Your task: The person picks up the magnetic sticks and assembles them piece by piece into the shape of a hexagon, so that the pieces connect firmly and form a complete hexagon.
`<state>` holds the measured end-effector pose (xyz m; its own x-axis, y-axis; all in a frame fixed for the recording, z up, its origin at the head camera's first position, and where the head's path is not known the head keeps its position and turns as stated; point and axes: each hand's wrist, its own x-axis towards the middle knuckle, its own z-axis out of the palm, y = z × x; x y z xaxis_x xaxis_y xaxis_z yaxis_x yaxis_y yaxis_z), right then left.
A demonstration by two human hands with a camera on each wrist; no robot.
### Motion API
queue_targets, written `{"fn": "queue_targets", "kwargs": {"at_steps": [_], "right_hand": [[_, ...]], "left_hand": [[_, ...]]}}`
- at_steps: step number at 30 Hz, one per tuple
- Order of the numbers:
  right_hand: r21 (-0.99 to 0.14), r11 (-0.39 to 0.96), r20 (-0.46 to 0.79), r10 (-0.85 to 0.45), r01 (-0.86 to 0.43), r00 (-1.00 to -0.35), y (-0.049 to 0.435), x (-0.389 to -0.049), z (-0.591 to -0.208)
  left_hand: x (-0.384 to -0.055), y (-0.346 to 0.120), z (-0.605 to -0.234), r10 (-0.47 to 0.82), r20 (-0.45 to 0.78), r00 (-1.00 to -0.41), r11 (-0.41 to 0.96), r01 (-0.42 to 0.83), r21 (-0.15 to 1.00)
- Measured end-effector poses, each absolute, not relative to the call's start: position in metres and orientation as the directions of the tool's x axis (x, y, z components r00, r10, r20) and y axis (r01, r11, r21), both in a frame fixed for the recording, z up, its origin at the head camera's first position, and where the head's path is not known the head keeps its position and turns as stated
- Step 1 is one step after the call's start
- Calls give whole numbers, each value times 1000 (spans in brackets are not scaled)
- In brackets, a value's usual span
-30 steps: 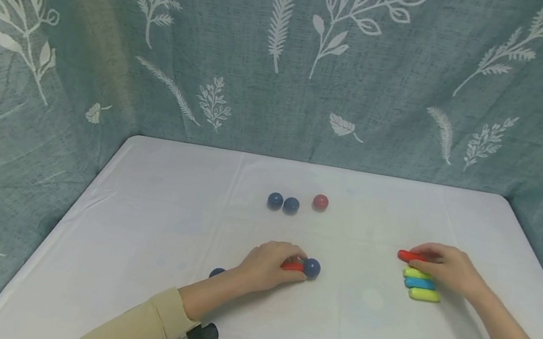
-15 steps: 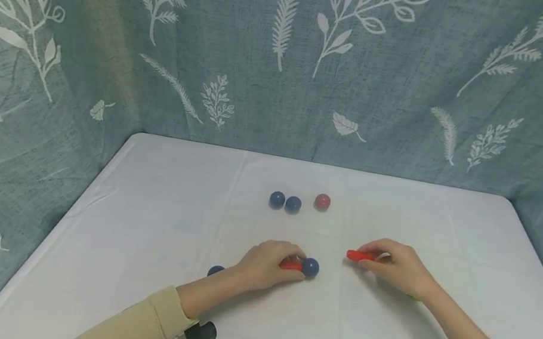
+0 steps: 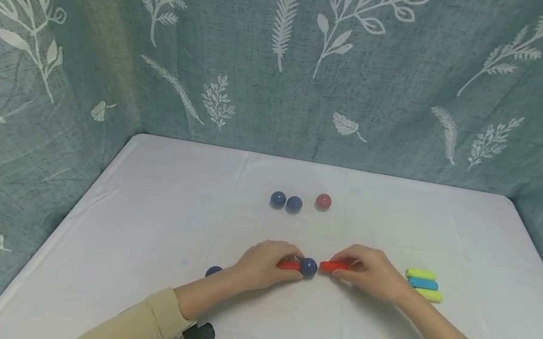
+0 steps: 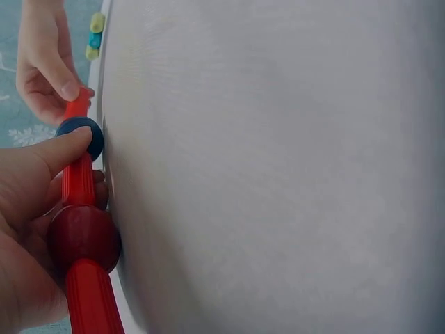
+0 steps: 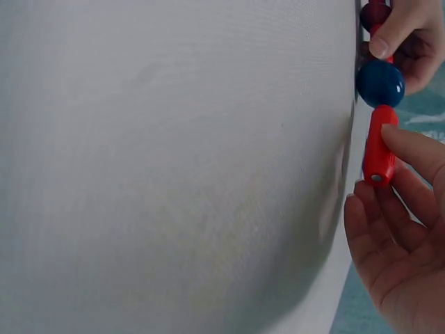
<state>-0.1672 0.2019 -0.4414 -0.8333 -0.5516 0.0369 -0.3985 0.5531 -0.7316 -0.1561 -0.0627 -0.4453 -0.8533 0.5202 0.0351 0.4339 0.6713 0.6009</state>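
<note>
Free passage over the table between right hand and red ball, with three sticks as obstacle rightward.

White table with blue balls, a red ball, yellow-green sticks and a blue stick

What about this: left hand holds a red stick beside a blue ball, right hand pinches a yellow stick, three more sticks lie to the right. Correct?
No: the right hand pinches a red stick, not a yellow one, as the right wrist view shows. The left hand holds another red stick beside a blue ball, and three more sticks lie to the right.
</note>
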Motion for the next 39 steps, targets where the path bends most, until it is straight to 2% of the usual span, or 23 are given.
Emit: {"fn": "queue_targets", "kwargs": {"at_steps": [13, 20, 27, 30, 35, 39], "right_hand": [[-724, 550, 34, -573, -416, -819, 195, -166, -441], [-732, 526, 61, -583, -433, -810, 191, -167, -443], [-742, 530, 40, -576, -410, -817, 188, -172, -441], [-725, 551, 74, -534, -414, -842, 185, -183, -438], [-706, 605, 158, -375, -370, -914, 175, -214, -432], [-712, 629, 160, -288, -312, -944, 169, -236, -432]], "left_hand": [[-156, -62, -444, 526, 62, -848, 667, 458, 588], [-161, -44, -442, 559, 144, -817, 654, 540, 530], [-162, -38, -444, 562, 123, -818, 668, 537, 516], [-160, -39, -443, 553, 107, -826, 676, 520, 521], [-160, -40, -442, 549, 104, -829, 680, 515, 522], [-160, -41, -443, 550, 100, -829, 674, 511, 534]]}}
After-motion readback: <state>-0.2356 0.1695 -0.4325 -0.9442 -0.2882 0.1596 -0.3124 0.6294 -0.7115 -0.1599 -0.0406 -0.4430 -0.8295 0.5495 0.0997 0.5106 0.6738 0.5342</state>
